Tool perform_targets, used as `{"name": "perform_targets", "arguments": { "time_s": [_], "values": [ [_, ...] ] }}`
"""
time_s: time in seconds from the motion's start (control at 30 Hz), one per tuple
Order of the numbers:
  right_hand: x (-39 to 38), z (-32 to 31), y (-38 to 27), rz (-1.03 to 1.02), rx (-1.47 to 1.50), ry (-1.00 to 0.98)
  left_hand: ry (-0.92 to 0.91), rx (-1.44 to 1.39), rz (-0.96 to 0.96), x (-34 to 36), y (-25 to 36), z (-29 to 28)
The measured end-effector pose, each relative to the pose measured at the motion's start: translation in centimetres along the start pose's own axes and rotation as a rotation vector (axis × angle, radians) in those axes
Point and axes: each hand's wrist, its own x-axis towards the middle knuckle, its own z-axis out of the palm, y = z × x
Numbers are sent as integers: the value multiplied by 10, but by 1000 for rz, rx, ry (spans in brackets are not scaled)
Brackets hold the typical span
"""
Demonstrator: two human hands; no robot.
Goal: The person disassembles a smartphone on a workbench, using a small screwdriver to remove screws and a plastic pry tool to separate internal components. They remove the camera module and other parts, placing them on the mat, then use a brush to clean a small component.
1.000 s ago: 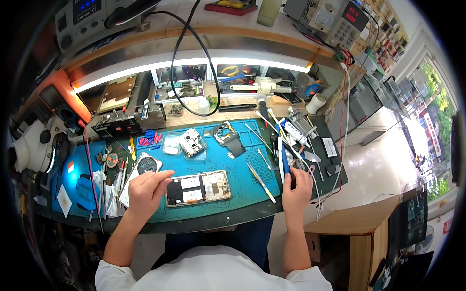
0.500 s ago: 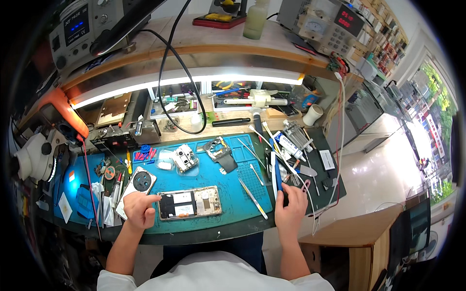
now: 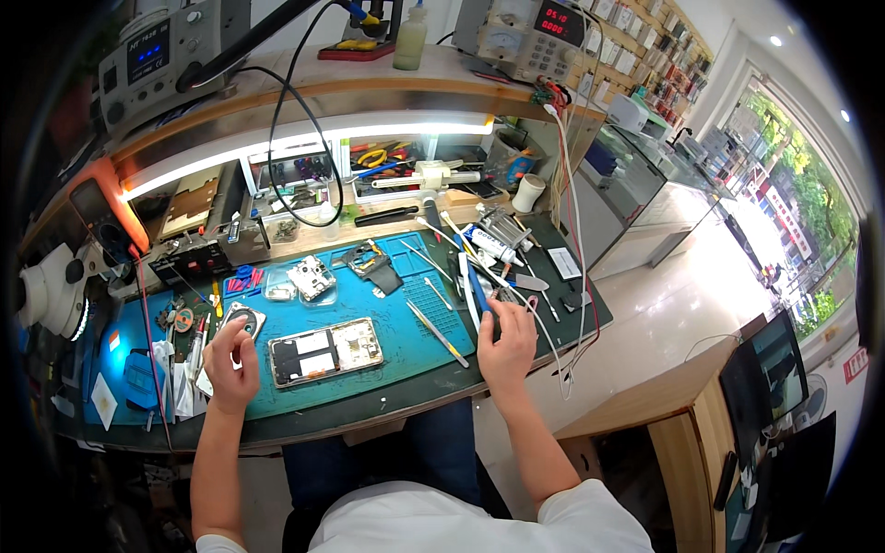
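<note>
My left hand [image 3: 230,367] is curled beside a phone back cover [image 3: 246,313] with a round black camera ring; whether it holds anything is hidden. To its right, an opened phone [image 3: 324,353] with black and pale internals lies on the blue mat [image 3: 396,369]. My right hand [image 3: 505,346] has its fingers closed on a blue tool [image 3: 477,288] at the mat's right side, beside a white stick. A slim pale pen-like tool [image 3: 436,334] lies left of it. Farther back are a board in a clear tray [image 3: 311,278] and a dark part with a flex piece [image 3: 373,269].
A microscope [image 3: 57,290] stands left. Swabs, a tube [image 3: 498,244] and cables [image 3: 579,286] crowd the right. A shelf [image 3: 359,85] with instruments [image 3: 539,37] runs across the back, a looped black cable [image 3: 277,129] hanging before it. A glass display case [image 3: 636,203] stands right.
The view has swung, showing more doorway at right. My left hand has drawn away leftward from the opened phone and its fingers are more curled. My right hand stays at the blue tool.
</note>
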Motion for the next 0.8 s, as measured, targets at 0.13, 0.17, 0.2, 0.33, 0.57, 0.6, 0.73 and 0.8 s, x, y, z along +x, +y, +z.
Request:
{"name": "perform_targets", "arguments": {
  "time_s": [0.13, 0.17, 0.2, 0.33, 0.57, 0.6, 0.73, 0.8],
  "values": [
    [1, -5, -6, -74, 44, 74, -24, 37, 120, -1, -3, 0],
    [1, -5, -7, -100, 51, 96, -54, 47, 139, 1, -1, -3],
    [1, -10, -8, -111, 83, 85, -87, 65, 157, 0, -2, -5],
    [0, -12, -4, -102, 269, 38, -190, 111, 210, -4, 2, -14],
    [-13, -13, -5, 78, 517, 1, -295, 50, 260, 8, 22, 0],
    [-13, -13, -12, 137, 555, -5, -337, 45, 252, 11, 26, 1],
    [0, -16, -5, -161, 257, -88, -583, 7, 185, 25, 39, 9],
    [7, -18, -22, -214, 317, -259, -696, -34, 160, 29, 42, 9]
  ]
}}
